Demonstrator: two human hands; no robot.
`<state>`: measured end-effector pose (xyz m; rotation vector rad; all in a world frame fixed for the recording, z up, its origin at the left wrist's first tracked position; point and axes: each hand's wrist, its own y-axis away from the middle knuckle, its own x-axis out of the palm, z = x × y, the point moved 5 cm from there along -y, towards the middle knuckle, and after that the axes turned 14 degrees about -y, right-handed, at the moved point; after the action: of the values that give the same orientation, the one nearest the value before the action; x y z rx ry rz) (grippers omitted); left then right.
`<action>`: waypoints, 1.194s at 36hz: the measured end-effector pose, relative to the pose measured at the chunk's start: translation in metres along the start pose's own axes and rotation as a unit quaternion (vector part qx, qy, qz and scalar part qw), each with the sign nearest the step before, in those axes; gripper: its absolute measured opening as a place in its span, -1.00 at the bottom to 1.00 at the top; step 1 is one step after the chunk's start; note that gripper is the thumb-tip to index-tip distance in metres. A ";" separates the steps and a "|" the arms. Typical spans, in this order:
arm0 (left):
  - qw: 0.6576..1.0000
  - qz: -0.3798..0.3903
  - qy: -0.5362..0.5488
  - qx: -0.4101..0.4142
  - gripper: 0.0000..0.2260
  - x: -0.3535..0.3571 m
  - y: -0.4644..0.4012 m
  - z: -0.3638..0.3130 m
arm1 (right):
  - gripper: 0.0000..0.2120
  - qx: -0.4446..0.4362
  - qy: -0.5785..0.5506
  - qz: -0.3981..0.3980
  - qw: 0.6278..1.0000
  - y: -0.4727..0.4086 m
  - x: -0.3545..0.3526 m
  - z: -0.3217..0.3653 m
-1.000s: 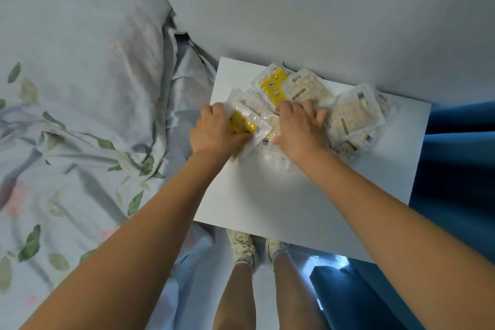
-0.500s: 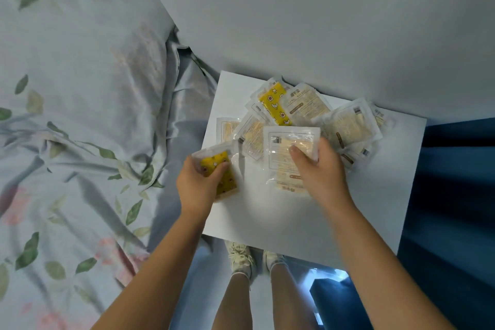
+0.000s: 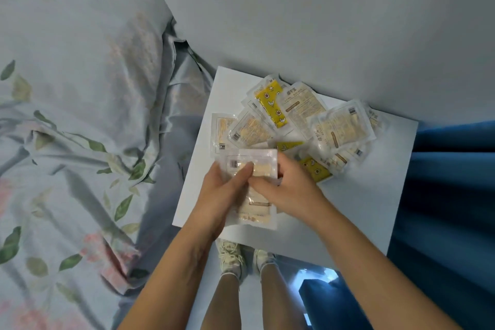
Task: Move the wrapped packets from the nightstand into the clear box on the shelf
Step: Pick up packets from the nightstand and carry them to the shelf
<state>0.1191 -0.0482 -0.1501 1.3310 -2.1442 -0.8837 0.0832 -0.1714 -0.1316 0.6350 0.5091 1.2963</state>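
Observation:
Several clear wrapped packets (image 3: 297,118), some with yellow patterned inserts and some cream, lie fanned out at the back of the white nightstand (image 3: 361,201). Above its front edge both hands have come together on a small stack of packets (image 3: 255,203). My left hand (image 3: 223,190) grips the stack from the left with the thumb across its top. My right hand (image 3: 286,187) holds it from the right, fingers curled over the upper edge. The clear box and the shelf are out of view.
A bed with a leaf-and-flower patterned sheet (image 3: 80,128) lies to the left, touching the nightstand. A pale wall (image 3: 321,8) rises behind. Blue fabric (image 3: 450,195) hangs at the right. My legs and shoes (image 3: 233,257) show below the nightstand's front edge.
Each hand lifted a packet from the pile, the left a yellow one and the right a cream one. Both hands then came together, stacking the packets over the front of the nightstand.

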 end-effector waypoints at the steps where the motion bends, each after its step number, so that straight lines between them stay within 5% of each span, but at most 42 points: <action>1: 1.000 -0.011 -0.002 -0.006 -0.73 -0.002 -0.001 0.000 | -0.71 0.007 0.002 0.031 0.999 -0.002 -0.004 0.004; 4: 0.999 -0.020 0.003 -0.043 -0.77 -0.011 -0.005 0.002 | -0.54 -0.054 0.092 0.015 0.994 -0.018 -0.039 0.022; 7: 0.998 -0.010 -0.001 -0.065 -0.74 -0.015 -0.005 0.005 | -0.34 -0.123 0.327 -0.061 0.935 -0.041 -0.086 0.041; 11: 0.999 -0.003 0.001 -0.054 -0.77 -0.015 -0.003 0.003 | -0.22 -0.046 0.532 -0.016 0.845 -0.071 -0.128 0.034; 14: 0.999 -0.018 -0.017 -0.038 -0.78 -0.017 0.000 0.004 | -0.11 -0.003 0.574 0.004 0.819 -0.077 -0.133 0.028; 19: 0.999 -0.030 -0.011 -0.033 -0.77 -0.019 0.005 0.008 | -0.16 -0.048 0.640 -0.049 0.765 -0.079 -0.131 0.032; 24: 0.999 -0.036 0.006 -0.028 -0.78 -0.023 0.007 0.008 | -0.45 -0.057 0.707 -0.059 0.702 -0.079 -0.134 0.034; 26: 0.998 -0.042 0.019 -0.031 -0.75 -0.026 0.006 0.008 | -0.55 -0.079 0.680 -0.065 0.726 -0.076 -0.135 0.036; 30: 0.998 -0.051 0.035 -0.033 -0.66 -0.033 0.004 0.010 | -0.67 -0.020 0.355 -0.054 0.933 -0.067 -0.135 0.036; 32: 0.997 -0.051 0.040 -0.035 -0.64 -0.034 0.002 0.011 | -0.74 -0.004 0.235 -0.055 0.971 -0.066 -0.130 0.033; 36: 0.998 -0.042 0.032 -0.036 -0.67 -0.036 0.000 0.013 | -0.86 -0.042 0.269 -0.092 0.958 -0.078 -0.115 0.036; 43: 0.999 -0.028 0.012 -0.015 -0.73 -0.041 -0.003 0.008 | -0.48 -0.035 0.398 -0.186 0.898 -0.110 -0.092 0.022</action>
<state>0.1334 -0.0098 -0.1599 1.3862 -2.0765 -0.9132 0.1579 -0.2812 -0.1913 -0.0990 1.1846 1.1576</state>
